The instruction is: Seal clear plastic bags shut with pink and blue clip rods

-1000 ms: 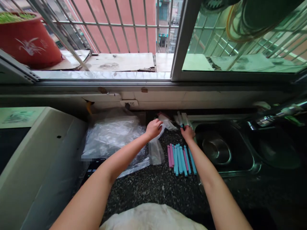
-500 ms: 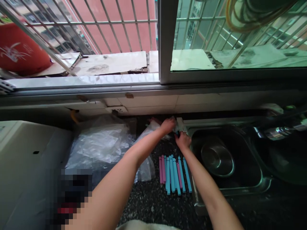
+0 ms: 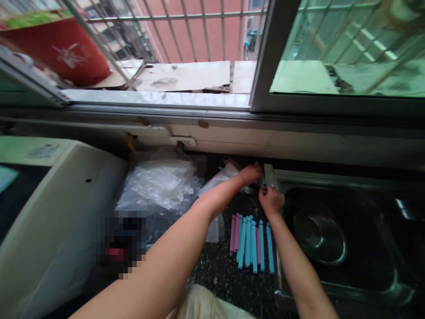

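Head view, looking down at a dark speckled counter (image 3: 229,270) under a barred window. Both bare arms reach forward to the back of the counter, where the hands meet beside the sink's (image 3: 348,266) left rim. The left hand (image 3: 249,174) curls around a small clear bag (image 3: 215,180), fingers bent as if holding its mouth steady. The right hand (image 3: 271,200), just beside it, is closed with fingertips pinched on a thin clip (image 3: 264,188); motion blur hides whether the clip sits on the bag yet. Nearer the body, a row of blue and pink clips (image 3: 252,241) lies side by side on the counter, just below the right hand, likely laid out for easy reach. To the left, a heap of clear bags (image 3: 156,184) rests against the wall, beside a pale appliance (image 3: 49,230). A steel bowl (image 3: 318,235) sits in the sink. A red pot (image 3: 63,53) stands outside on the sill.
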A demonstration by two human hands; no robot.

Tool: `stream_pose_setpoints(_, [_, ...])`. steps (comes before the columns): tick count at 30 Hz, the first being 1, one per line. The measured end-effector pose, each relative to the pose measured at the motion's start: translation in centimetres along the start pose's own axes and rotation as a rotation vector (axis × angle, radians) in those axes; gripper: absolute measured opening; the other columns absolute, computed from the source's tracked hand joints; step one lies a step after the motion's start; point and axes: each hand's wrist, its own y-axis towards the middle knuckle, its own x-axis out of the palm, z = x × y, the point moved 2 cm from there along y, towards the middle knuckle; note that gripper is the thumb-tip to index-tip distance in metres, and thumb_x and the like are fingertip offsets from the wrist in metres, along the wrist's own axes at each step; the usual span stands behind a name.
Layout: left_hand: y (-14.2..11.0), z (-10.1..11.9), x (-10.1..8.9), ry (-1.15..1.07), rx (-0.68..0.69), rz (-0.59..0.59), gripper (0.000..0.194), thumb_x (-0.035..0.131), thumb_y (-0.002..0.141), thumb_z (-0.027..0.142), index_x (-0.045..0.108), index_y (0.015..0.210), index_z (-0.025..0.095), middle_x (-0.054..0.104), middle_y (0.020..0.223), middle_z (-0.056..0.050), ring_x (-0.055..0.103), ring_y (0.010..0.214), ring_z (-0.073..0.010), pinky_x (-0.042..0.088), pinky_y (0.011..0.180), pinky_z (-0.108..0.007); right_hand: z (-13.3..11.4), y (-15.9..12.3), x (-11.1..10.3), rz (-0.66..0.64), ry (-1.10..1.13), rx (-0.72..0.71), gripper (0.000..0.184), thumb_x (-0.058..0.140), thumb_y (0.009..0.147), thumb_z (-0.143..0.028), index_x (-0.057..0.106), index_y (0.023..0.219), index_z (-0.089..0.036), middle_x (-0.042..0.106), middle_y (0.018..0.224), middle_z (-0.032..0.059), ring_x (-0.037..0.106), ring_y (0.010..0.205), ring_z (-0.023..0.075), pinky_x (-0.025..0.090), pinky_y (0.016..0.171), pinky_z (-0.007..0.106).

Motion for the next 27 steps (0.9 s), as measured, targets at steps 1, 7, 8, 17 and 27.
stream_pose_setpoints(1, [-0.2, 0.0, -0.2, 0.014, 0.003, 0.01, 0.025, 0.042, 0.081, 0.012, 0.064, 0.093, 0.014, 0.06, 0.101, -0.013, 0.054, 0.095, -0.0209, 0.042, 0.076, -0.032, 0.0, 0.0, -0.3, 0.05, 0.005, -0.021, 0.025, 0.045, 0.078, -0.031, 0.063, 0.076, -0.013, 0.063, 0.068, 0.0116, 0.056, 0.067, 0.0227, 0.031, 0.06, 0.032])
stream_pose_setpoints(7, [-2.3, 0.3, -2.5, 0.06, 0.051, 0.153, 0.026, 0.043, 0.082, 0.016, 0.062, 0.1, 0.016, 0.058, 0.098, -0.013, 0.052, 0.093, -0.0204, 0.038, 0.07, -0.03, -0.3, -1.0, -3.0, 0.252, -0.001, -0.192, 0.024, 0.046, 0.078, -0.033, 0.06, 0.069, -0.015, 0.06, 0.059, 0.0073, 0.05, 0.058, 0.018, 0.022, 0.055, 0.029])
stream_pose_setpoints(8, [-2.8, 0.4, -2.9, 0.057, 0.051, 0.179, 0.027, 0.042, 0.083, 0.016, 0.061, 0.101, 0.016, 0.058, 0.097, -0.013, 0.052, 0.093, -0.0206, 0.038, 0.069, -0.03, -0.3, -1.3, -3.6, 0.283, -0.012, -0.22, 0.024, 0.047, 0.078, -0.033, 0.06, 0.068, -0.015, 0.059, 0.059, 0.0068, 0.049, 0.057, 0.0174, 0.022, 0.055, 0.028])
stream_pose_setpoints(17, [-9.2, 2.6, -5.4, 0.008, 0.012, 0.277, 0.027, 0.042, 0.084, 0.016, 0.061, 0.103, 0.017, 0.058, 0.092, -0.012, 0.051, 0.087, -0.0185, 0.037, 0.068, -0.029, -2.1, -5.1, -8.7, 0.403, -0.068, -0.47, 0.018, 0.051, 0.075, -0.031, 0.059, 0.068, -0.015, 0.057, 0.057, 0.0047, 0.045, 0.054, 0.016, 0.018, 0.054, 0.028])
stream_pose_setpoints(27, [-19.8, 3.4, -4.0, -0.028, -0.201, 0.378, 0.026, 0.041, 0.086, 0.028, 0.064, 0.091, 0.02, 0.058, 0.083, -0.008, 0.051, 0.077, -0.015, 0.033, 0.061, -0.026, -8.4, -11.3, -10.8, 0.373, -0.042, -0.616, 0.018, 0.051, 0.078, -0.031, 0.06, 0.072, -0.016, 0.055, 0.059, 0.0034, 0.046, 0.06, 0.0171, 0.021, 0.057, 0.029])
